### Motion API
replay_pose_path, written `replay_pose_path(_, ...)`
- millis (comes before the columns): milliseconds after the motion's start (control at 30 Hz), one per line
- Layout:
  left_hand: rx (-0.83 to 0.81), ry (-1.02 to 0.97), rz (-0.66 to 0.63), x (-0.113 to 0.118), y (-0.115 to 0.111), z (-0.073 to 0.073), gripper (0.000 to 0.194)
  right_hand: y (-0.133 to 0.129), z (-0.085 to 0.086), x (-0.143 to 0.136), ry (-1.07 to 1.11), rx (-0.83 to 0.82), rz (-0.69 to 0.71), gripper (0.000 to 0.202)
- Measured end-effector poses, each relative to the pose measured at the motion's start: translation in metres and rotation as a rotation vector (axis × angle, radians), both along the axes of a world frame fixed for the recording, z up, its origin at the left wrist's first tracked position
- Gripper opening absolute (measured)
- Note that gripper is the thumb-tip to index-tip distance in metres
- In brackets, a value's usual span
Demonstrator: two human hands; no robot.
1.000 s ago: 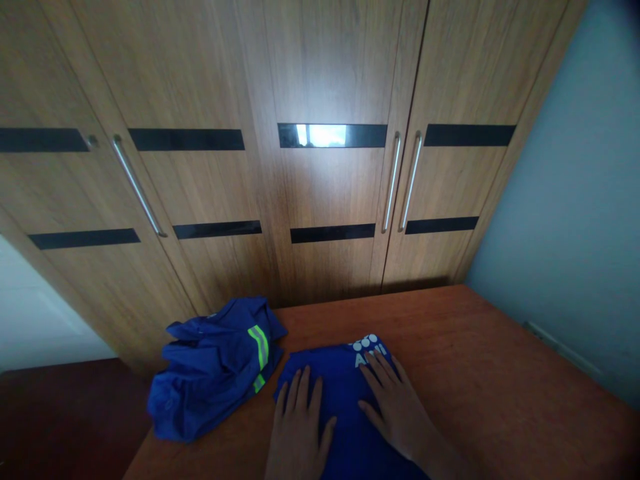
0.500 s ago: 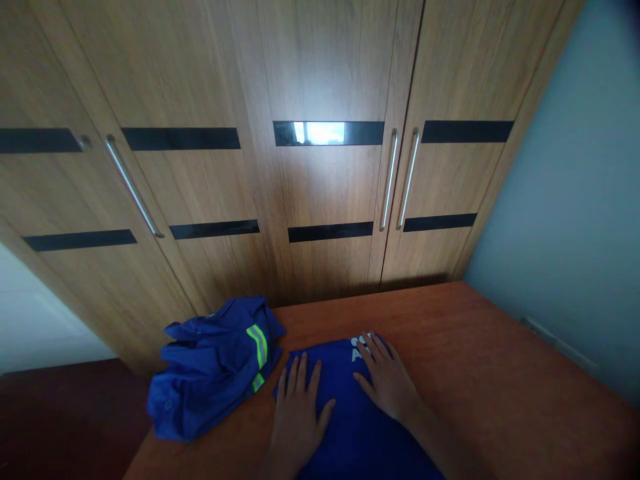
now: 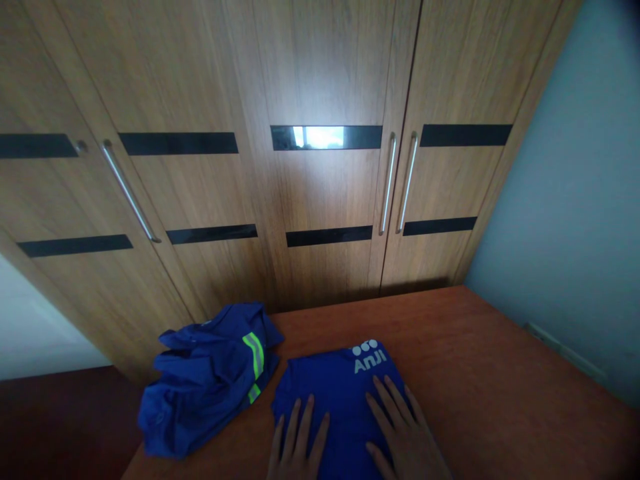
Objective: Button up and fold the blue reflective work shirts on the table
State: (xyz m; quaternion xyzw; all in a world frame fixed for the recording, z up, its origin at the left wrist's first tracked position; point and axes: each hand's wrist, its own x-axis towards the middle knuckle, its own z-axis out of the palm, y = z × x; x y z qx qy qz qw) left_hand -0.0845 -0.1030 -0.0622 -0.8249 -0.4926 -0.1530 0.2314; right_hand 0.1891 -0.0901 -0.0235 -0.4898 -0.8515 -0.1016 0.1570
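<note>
Folded garment, blue, lies flat on near-centre part of the table; long axis approx. near-far, far end tipped slightly L. L hand on its L side, fingers spread, palm-down, not gripping; R hand same on R side, also loose, nothing clasped.

Hidden, L to R: L wrist cut off by near frame edge, garment's near end too; cloth under both hands covered. White print at far R corner = 3 dots + letters, hard to read.

Around, L to R: crumpled garment, blue w/ yellow-green/grey stripe, just beside folded one, narrow strip of table btwn; wood wardrobe w/ metal handles closes off far side; pale wall far R.
</note>
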Motion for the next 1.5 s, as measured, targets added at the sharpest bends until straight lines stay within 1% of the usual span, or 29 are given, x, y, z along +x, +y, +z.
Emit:
replay_pose_path(100,-0.022,0.0,-0.018,0.009,0.007,0.012,0.082,0.01,0.0,0.003,0.033,-0.04,-0.023,0.06)
replay_pose_path(233,-0.165,-0.045,0.001,0.028,0.018,0.03,0.076,0.031,0.003,0.021,0.051,-0.113,-0.048,0.056)
replay_pose_path(333,-0.276,-0.095,-0.023,0.042,0.026,0.037,0.071,0.046,0.011,0.037,0.033,-0.156,-0.06,0.055)
replay_pose_path(400,-0.322,-0.132,-0.032,0.05,0.031,0.038,0.069,0.05,0.016,0.039,0.026,-0.162,-0.124,0.054)
replay_pose_path(467,-0.351,-0.163,-0.031,0.056,0.034,0.038,0.069,0.046,0.016,0.028,0.044,-0.147,-0.213,0.053)
replay_pose_path(533,-0.369,-0.187,-0.038,0.059,0.036,0.037,0.068,0.036,0.01,0.008,0.082,-0.143,-0.257,0.055)
replay_pose_path(633,-0.376,-0.229,-0.061,0.055,0.037,0.038,0.059,0.021,-0.006,-0.022,0.122,-0.188,-0.248,0.059)
replay_pose_path(700,-0.368,-0.28,-0.057,0.047,0.037,0.038,0.052,0.017,-0.015,-0.03,0.133,-0.204,-0.247,0.059)
replay_pose_path(733,-0.366,-0.307,-0.049,0.041,0.038,0.037,0.05,0.018,-0.018,-0.029,0.137,-0.201,-0.249,0.059)
replay_pose_path(800,-0.367,-0.353,-0.023,0.03,0.038,0.036,0.048,0.024,-0.022,-0.017,0.139,-0.185,-0.252,0.06)
replay_pose_path(933,-0.401,-0.391,0.03,0.018,0.038,0.033,0.046,0.053,-0.023,0.029,0.097,-0.175,-0.284,0.062)
replay_pose_path(1067,-0.439,-0.363,0.026,0.019,0.037,0.032,0.046,0.089,-0.026,0.077,0.044,-0.166,-0.348,0.061)
replay_pose_path(1200,-0.479,-0.332,0.037,0.02,0.036,0.032,0.047,0.12,-0.029,0.113,0.0,-0.167,-0.4,0.06)
replay_pose_path(1333,-0.491,-0.336,0.056,0.018,0.036,0.03,0.047,0.136,-0.03,0.131,-0.024,-0.167,-0.414,0.06)
replay_pose_path(1500,-0.494,-0.337,0.058,0.019,0.036,0.033,0.046,0.14,-0.031,0.137,-0.043,-0.17,-0.399,0.061)
